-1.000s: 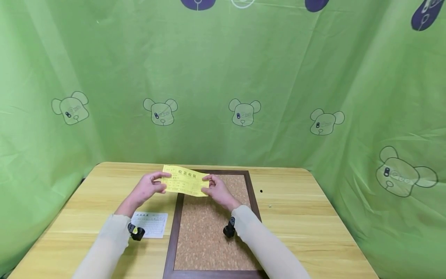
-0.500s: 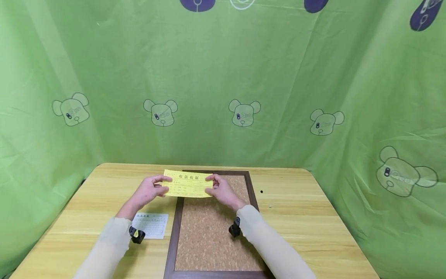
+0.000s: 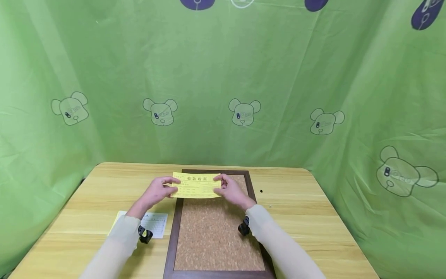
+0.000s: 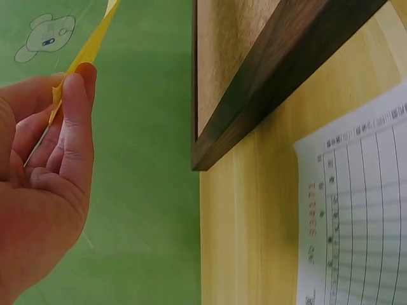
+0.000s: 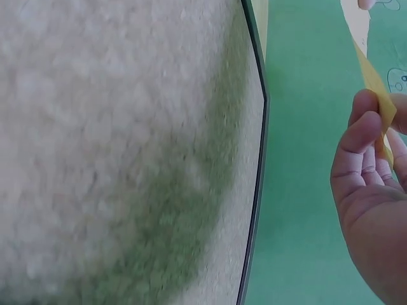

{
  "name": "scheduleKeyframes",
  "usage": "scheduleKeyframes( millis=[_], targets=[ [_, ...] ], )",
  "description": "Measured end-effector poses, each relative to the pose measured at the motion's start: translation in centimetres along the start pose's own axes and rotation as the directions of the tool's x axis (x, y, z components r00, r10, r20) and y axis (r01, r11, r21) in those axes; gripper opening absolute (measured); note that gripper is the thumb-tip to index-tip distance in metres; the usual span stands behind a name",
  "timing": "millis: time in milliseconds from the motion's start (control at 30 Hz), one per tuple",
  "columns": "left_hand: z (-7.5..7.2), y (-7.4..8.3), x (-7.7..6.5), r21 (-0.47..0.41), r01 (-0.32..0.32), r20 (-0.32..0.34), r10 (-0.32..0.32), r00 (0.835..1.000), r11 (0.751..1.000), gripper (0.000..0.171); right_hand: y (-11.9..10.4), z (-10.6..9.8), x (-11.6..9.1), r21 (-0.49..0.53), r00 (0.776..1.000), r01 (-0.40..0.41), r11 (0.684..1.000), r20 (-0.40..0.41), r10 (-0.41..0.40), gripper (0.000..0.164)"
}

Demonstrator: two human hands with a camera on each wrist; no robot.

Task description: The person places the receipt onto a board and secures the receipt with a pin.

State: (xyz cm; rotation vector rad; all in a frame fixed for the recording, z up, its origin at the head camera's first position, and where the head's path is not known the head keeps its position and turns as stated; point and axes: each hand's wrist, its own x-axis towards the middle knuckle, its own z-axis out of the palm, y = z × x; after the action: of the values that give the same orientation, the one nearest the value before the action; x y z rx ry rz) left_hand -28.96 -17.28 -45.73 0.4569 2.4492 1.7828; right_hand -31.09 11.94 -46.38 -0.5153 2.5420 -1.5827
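Observation:
A yellow receipt slip [image 3: 196, 186] with dark printed characters is stretched between both hands, over the far part of a cork board [image 3: 216, 236] in a dark wooden frame. My left hand [image 3: 161, 191] pinches the slip's left end between thumb and fingers. At its right end, my right hand [image 3: 232, 190] pinches it the same way. Both wrist views show the slip edge-on: its yellow paper [image 4: 89, 47] rises from the left thumb and fingers, and the paper [image 5: 375, 79] bends slightly at the right fingertips.
On the wooden table [image 3: 306, 232], left of the board, lies a white printed form [image 3: 156, 224], partly hidden by the left forearm, with a yellow edge showing beside it. A small black object [image 3: 261, 191] lies right of the board. Green curtain [image 3: 209, 77] surrounds the table.
Both hands have moved right with the slip, bringing it further over the board. It was slanted and is now nearly level. More of the papers by the left forearm shows.

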Motion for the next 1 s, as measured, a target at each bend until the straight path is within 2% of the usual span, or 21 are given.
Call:
scheduleKeyframes(
  millis=[233,300,467,700,1000],
  targets=[
    [1.0,0.1,0.4,0.047,0.000,0.024,-0.001,1.000,0.999,0.034,0.7,-1.2,-0.3,0.016,0.999,0.002,1.000,0.044,-0.002,0.036],
    [1.3,0.0,0.5,0.055,-0.008,0.036,0.006,0.999,0.998,0.036,0.8,-1.5,-0.3,-0.001,0.999,-0.004,1.000,0.054,0.004,0.036],
    [2.3,-0.3,0.8,0.045,0.027,0.047,-0.029,0.998,0.999,0.039,1.1,-2.4,-0.7,-0.045,0.997,-0.035,0.998,0.060,0.038,0.036],
    [3.6,-0.8,1.5,0.056,0.069,0.053,-0.072,0.996,0.996,0.040,1.7,-3.0,-0.6,-0.124,0.998,-0.027,0.992,0.056,0.035,0.035],
    [4.8,-1.4,2.2,0.118,0.095,0.057,-0.103,0.993,0.988,0.040,2.5,-3.1,-0.5,-0.192,0.997,-0.034,0.981,0.056,0.046,0.035]
  ],
)
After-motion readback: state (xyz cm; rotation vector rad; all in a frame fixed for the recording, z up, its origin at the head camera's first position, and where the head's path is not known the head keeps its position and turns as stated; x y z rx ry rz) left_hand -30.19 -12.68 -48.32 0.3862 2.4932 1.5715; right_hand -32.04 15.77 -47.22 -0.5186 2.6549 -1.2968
